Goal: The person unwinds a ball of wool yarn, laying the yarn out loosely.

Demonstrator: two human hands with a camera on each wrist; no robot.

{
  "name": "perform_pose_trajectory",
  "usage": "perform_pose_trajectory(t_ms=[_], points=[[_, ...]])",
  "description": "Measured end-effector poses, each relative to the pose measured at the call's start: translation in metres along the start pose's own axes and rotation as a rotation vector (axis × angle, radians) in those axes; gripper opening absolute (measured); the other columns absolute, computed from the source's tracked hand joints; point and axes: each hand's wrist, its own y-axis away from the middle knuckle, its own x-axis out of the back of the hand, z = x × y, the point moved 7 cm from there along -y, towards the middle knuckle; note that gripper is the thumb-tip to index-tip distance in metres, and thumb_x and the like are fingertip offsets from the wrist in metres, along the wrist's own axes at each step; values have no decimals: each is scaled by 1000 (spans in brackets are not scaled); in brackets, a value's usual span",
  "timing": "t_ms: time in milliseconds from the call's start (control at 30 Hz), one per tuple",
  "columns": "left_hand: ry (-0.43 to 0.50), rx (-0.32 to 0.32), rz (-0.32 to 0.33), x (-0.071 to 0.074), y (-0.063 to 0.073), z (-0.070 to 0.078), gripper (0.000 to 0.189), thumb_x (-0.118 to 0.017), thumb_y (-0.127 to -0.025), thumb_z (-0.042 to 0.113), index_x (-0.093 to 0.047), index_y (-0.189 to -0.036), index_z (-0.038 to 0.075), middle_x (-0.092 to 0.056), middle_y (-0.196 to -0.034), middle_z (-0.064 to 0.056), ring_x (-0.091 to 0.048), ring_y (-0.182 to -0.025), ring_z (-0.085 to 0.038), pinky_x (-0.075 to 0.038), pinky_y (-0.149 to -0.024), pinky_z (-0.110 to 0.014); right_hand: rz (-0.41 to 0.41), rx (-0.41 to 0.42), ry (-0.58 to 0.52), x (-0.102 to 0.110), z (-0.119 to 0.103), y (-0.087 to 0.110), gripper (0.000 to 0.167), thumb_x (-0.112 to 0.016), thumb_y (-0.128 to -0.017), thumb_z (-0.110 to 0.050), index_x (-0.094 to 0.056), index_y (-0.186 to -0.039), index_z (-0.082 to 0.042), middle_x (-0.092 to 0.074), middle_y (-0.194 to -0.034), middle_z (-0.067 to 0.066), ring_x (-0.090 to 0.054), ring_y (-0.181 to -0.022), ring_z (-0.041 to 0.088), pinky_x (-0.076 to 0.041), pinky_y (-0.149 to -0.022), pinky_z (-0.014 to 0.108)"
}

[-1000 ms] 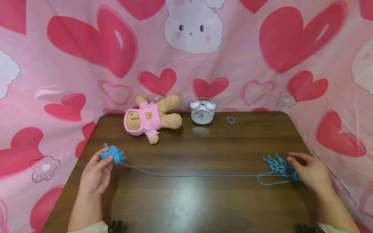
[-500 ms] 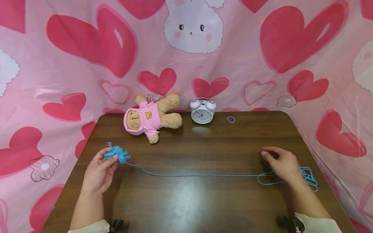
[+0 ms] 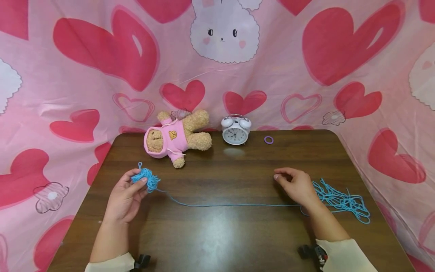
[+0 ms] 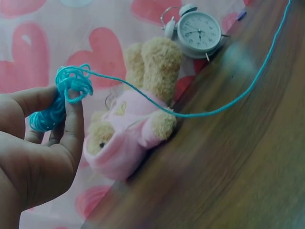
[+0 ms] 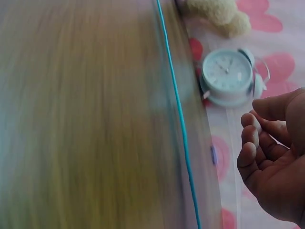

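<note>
Between its thumb and fingers, my left hand [image 3: 124, 202] pinches a bundle of blue yarn [image 3: 148, 180] above the table's left side; a small loop sticks up from its top. From the bundle in the left wrist view, a strand [image 4: 205, 114] sags away to the right. In the head view this strand [image 3: 231, 205] runs across the table to a loose heap of the same yarn [image 3: 344, 202] at the right. My right hand [image 3: 297, 187] is above the table just left of that heap, fingers loosely curled and holding nothing. In the right wrist view the strand [image 5: 178, 102] passes beside the hand.
Along the back of the brown table [image 3: 217, 241] lie a teddy bear [image 3: 176, 138] in a pink hoodie, a white alarm clock [image 3: 236, 132] standing upright, and a purple ring [image 3: 269, 140]. A pink heart-print cloth [image 3: 272, 68] hangs behind and at both sides.
My right hand has moved left from over the loose yarn heap, uncovering it. The left hand, still holding the bundle, has shifted slightly right.
</note>
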Motion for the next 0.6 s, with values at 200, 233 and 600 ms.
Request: perform_pose_trajectory(t_ms=[200, 233, 600], points=[[-39, 10, -24, -13, -3, -3, 24, -57, -103, -3, -57, -120, 14, -69, -105, -1, -71, -86, -13, -59, -78, -26, -41, 26, -62, -24, -21, -7, 21, -74, -97, -21, -78, -113, -8, -78, -97, 1, -64, -82, 17, -50, -71, 30], [-47, 11, -29, -16, -3, -4, 24, -57, -103, -3, -56, -121, 14, -69, -105, -1, -71, -86, -13, -59, -79, -26, -45, 33, -68, -28, -24, -8, 20, -74, -97, -20, -79, -113, -9, -78, -96, 0, -64, -81, 17, -51, -71, 30], [-33, 6, -92, -47, -7, -10, 27, -58, -100, -9, -54, -115, 14, -67, -101, -1, -70, -84, -12, -59, -78, -26, -148, 136, -166, -78, -68, -12, 19, -78, -93, -17, -79, -110, -8, -73, -88, -6, -61, -76, 9, -50, -68, 26]])
